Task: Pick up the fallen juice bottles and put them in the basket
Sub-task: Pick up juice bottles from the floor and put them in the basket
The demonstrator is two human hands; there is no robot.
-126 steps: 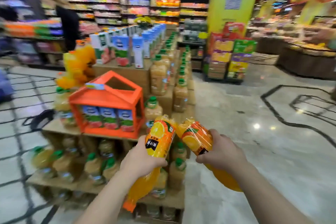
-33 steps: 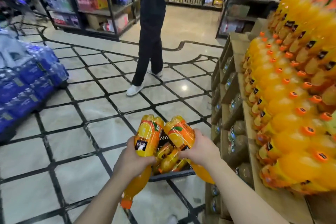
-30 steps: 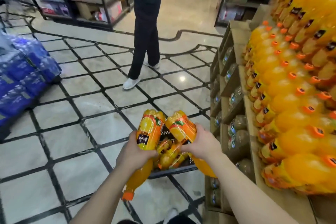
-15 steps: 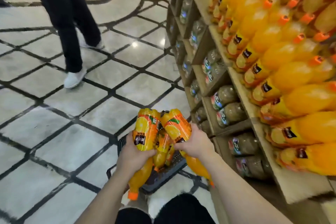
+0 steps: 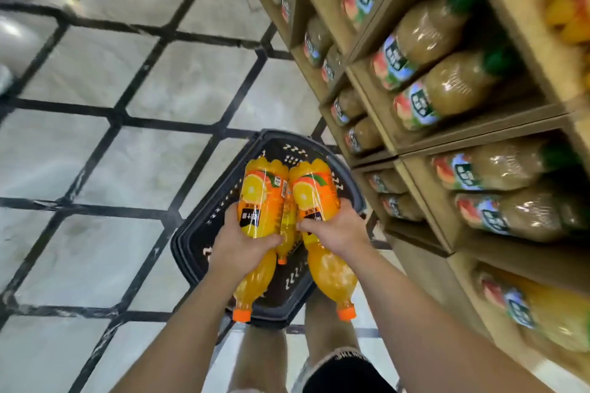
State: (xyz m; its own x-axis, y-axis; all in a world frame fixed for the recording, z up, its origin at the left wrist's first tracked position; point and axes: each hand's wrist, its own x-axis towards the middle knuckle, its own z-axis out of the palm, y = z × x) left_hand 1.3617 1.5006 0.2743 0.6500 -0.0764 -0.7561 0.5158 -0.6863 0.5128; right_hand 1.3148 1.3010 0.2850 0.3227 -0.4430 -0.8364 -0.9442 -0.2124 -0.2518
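We hold one juice bottle (image 5: 261,198) in our left hand (image 5: 238,241) and another bottle (image 5: 316,191) in our right hand (image 5: 338,230), fingers wrapped tight, right above the basket (image 5: 198,233). One is already inside. We must put these in.

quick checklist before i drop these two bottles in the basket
1. Left hand grips the left bottle: ok.
2. Right hand grips the right bottle: ok.
3. Basket lies right below both bottles: ok.
4. Room in the basket: cannot tell; another bottle shows between the two, the floor of the basket mostly hidden.
5. Caps on: ok, both orange caps point back toward the person.
6. Shelf close on the right, apart from the bottles: ok.
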